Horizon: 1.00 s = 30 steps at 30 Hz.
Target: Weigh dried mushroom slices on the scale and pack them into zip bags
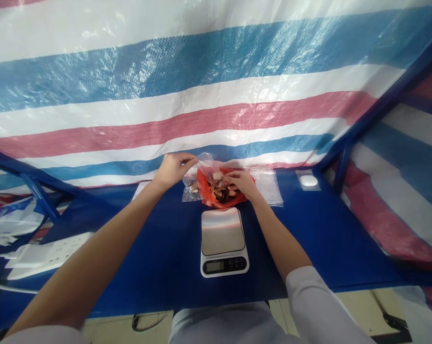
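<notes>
My left hand (176, 168) pinches the upper left edge of a clear plastic bag (208, 162), lifted over an open red plastic bag (204, 192). Brown dried slices (221, 191) fill the red bag; their kind is unclear. At the right side of the clear bag, my right hand (242, 182) has its fingers closed on what looks like the bag's edge, just above the slices. Directly in front of the red bag stands a digital kitchen scale (223, 241) with a shiny metal plate and a dark display panel. Neither hand touches the scale.
Flat clear bags (269, 186) lie right of the red bag, and another clear bag with slices (191, 188) sits left. A white mouse-like object (308, 180) rests at the far right. A white power strip (54, 253) is at left on the blue table (147, 267). Striped sheeting (201, 71) hangs behind.
</notes>
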Each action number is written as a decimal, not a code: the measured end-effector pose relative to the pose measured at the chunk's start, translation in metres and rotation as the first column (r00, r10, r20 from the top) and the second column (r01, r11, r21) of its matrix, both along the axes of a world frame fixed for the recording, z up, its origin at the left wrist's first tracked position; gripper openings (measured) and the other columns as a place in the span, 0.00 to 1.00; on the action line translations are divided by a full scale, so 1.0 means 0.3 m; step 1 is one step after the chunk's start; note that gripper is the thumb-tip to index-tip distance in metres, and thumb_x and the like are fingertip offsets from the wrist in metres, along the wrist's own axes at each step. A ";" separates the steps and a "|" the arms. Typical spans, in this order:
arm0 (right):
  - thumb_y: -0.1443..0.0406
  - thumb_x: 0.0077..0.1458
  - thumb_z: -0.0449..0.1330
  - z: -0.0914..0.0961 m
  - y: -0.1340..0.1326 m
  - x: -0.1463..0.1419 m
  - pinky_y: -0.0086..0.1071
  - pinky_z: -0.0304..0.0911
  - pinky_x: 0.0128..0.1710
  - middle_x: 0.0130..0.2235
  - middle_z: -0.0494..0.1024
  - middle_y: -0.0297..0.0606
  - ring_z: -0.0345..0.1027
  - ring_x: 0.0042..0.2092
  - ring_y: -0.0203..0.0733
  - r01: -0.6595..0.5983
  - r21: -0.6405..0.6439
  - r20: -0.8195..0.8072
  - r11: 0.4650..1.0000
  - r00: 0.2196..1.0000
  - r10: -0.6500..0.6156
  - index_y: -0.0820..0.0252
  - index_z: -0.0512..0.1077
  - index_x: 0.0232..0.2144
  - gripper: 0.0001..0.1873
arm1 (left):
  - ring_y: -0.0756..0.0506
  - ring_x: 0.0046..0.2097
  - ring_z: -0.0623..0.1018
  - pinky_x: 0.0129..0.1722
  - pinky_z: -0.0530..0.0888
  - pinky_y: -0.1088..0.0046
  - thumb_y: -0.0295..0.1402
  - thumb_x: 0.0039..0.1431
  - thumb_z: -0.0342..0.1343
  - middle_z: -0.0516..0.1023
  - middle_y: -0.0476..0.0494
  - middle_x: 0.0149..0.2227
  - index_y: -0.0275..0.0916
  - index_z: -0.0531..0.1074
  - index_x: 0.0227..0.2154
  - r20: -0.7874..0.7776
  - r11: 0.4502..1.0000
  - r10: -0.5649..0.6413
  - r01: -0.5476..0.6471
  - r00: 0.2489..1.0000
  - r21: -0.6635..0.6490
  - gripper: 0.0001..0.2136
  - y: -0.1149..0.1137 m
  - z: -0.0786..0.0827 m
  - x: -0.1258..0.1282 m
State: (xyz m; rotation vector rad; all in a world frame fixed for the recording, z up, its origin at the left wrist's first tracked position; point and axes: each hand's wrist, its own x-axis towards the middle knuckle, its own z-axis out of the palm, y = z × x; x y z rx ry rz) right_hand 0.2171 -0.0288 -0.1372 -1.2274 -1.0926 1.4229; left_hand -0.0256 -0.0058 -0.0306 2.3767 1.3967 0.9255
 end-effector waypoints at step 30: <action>0.58 0.48 0.68 -0.010 0.012 0.003 0.33 0.77 0.35 0.31 0.84 0.35 0.78 0.33 0.42 0.086 0.102 0.129 0.991 0.987 -0.099 0.57 0.82 0.33 0.11 | 0.41 0.38 0.83 0.44 0.79 0.66 0.50 0.61 0.56 0.86 0.42 0.37 0.40 0.82 0.32 0.033 1.000 -0.011 0.010 0.999 0.015 0.19 0.011 0.027 0.013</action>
